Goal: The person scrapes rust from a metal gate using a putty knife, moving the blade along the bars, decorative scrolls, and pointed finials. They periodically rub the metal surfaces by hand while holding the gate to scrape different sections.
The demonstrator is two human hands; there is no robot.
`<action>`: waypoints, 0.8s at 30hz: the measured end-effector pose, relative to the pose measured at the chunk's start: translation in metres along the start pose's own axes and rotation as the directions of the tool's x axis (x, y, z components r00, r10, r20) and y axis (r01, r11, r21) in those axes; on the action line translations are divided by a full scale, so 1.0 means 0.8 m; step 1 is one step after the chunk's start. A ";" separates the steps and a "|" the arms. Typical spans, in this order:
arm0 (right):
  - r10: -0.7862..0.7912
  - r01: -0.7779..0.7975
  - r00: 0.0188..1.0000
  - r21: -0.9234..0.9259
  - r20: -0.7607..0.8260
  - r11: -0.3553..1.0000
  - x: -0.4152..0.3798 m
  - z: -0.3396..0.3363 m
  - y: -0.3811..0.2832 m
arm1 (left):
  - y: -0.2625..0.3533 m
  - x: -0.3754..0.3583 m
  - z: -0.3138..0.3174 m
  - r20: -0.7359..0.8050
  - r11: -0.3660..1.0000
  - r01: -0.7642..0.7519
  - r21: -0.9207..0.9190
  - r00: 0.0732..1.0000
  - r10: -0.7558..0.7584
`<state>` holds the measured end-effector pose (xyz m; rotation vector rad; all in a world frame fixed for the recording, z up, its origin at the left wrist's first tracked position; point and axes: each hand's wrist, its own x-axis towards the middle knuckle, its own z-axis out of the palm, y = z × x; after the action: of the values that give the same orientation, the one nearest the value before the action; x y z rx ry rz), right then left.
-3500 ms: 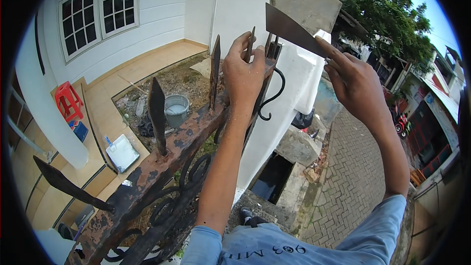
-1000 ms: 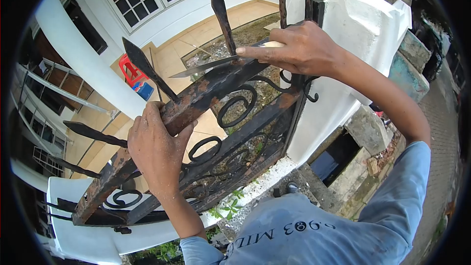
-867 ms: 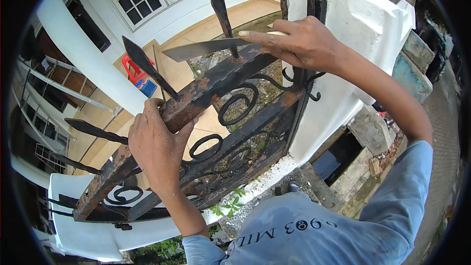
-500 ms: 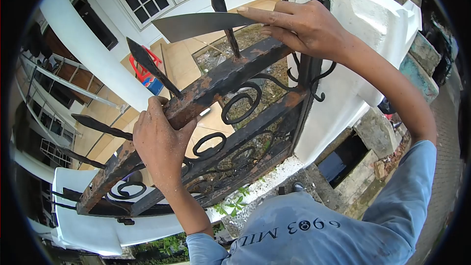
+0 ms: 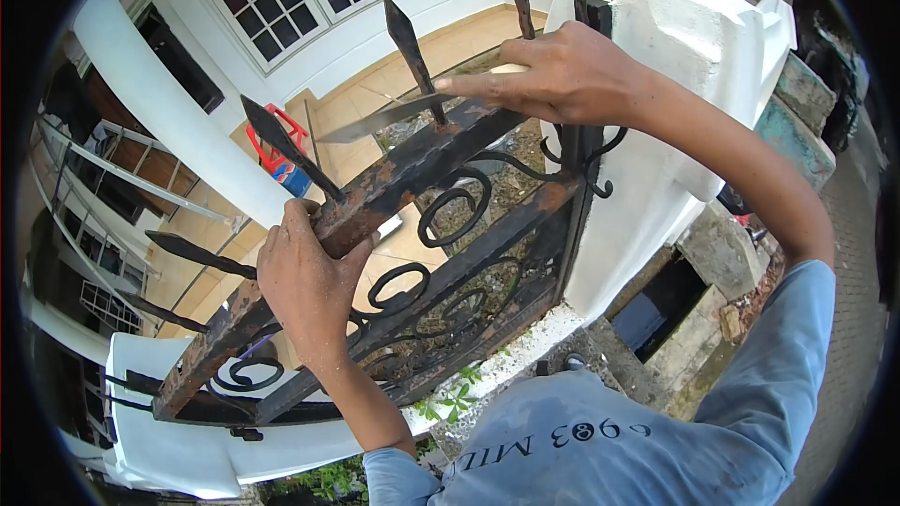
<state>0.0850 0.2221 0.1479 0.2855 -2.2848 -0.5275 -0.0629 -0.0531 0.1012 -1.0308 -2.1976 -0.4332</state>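
Observation:
A black metal gate with rust patches and peeling paint stretches across the view, its top rail (image 5: 412,164) sloping up to the right. My left hand (image 5: 305,286) is closed around this rail, below a spear-shaped spike (image 5: 281,141). In my right hand (image 5: 572,75) is a wide-bladed knife, its grey blade (image 5: 389,119) pointing left and seen nearly edge-on. My fingers reach along the back of the blade, and a bit of pale handle shows above them. The blade crosses the foot of another spike (image 5: 405,37), close over the rail.
A white wall pillar (image 5: 647,84) stands at the gate's right end. Scrollwork (image 5: 455,211) fills the space under the rail. Beyond are a tiled porch, a round white column (image 5: 155,84) and a red plastic stool (image 5: 277,136). An open drain (image 5: 656,309) lies at lower right.
My right hand has lowered the knife toward the rail and turned the blade from its broad side to nearly edge-on. My left hand keeps its hold on the rail.

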 end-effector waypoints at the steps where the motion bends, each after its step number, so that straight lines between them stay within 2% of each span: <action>1: -0.025 0.026 0.999 -0.027 0.032 0.999 0.003 -0.006 0.000 | 0.000 0.000 -0.001 -0.005 1.000 -0.001 0.002 1.000 0.001; 2: -0.050 0.053 0.997 -0.054 0.064 0.997 0.006 -0.008 0.001 | -0.001 0.002 -0.001 -0.007 1.000 -0.001 -0.003 1.000 0.001; 3: 0.016 -0.006 0.989 0.066 -0.144 0.998 0.016 0.003 0.011 | -0.002 0.002 0.000 -0.005 1.000 -0.003 -0.009 1.000 0.003; 4: 0.028 -0.013 0.980 0.077 -0.196 0.997 0.016 0.006 0.012 | -0.002 0.001 0.001 0.002 1.000 -0.002 -0.017 1.000 0.002; 6: -0.082 0.083 0.996 -0.008 0.041 0.997 0.008 0.004 -0.001 | -0.003 -0.001 0.004 -0.029 0.999 -0.020 -0.025 0.999 0.020; 7: -0.092 0.093 0.995 -0.024 0.043 0.995 0.009 0.007 -0.001 | -0.004 0.000 0.004 -0.051 0.999 -0.031 -0.027 0.998 0.030; 10: -0.006 0.030 0.971 0.096 -0.238 0.995 0.032 0.003 0.019 | -0.002 0.000 0.003 -0.046 0.999 -0.030 -0.014 0.999 0.029; 11: -0.028 0.041 0.990 0.099 -0.135 0.994 0.030 0.000 0.016 | -0.002 -0.002 0.003 -0.050 0.999 -0.035 -0.022 0.998 0.034; 12: -0.104 0.103 0.993 -0.027 -0.052 0.994 0.027 -0.001 0.005 | -0.003 -0.002 0.003 -0.057 0.999 -0.044 -0.027 0.997 0.042; 14: -0.087 0.086 0.996 -0.020 -0.013 0.996 0.030 -0.008 0.017 | -0.004 0.001 0.003 -0.057 0.999 -0.037 -0.022 0.998 0.036; 17: -0.040 0.049 0.989 0.063 -0.139 0.997 0.032 -0.001 0.021 | -0.002 0.001 0.003 -0.023 1.000 0.000 -0.016 1.000 -0.001; 18: -0.085 0.088 0.990 0.022 -0.109 0.996 0.025 0.007 0.013 | -0.002 0.001 0.004 -0.023 1.000 0.003 -0.022 1.000 -0.004; 20: -0.065 0.069 0.996 0.058 -0.065 0.996 0.028 0.004 0.017 | -0.002 0.003 0.004 -0.033 1.000 0.006 -0.022 0.999 -0.007; 22: 0.000 0.059 0.956 0.190 -0.295 0.980 0.040 0.007 0.029 | -0.001 0.002 0.003 -0.034 1.000 0.002 -0.015 0.999 -0.003; 23: -0.047 0.087 0.963 0.143 -0.265 0.986 0.036 0.007 0.025 | -0.001 0.000 0.004 -0.038 1.000 -0.002 -0.021 0.999 0.002; 24: -0.086 0.088 0.995 0.046 -0.048 0.995 0.027 0.004 0.016 | -0.002 0.000 0.005 -0.044 1.000 -0.010 -0.026 0.999 0.009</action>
<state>0.0672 0.2268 0.1655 0.4187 -2.2501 -0.5059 -0.0657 -0.0521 0.0986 -1.0354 -2.1528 -0.4774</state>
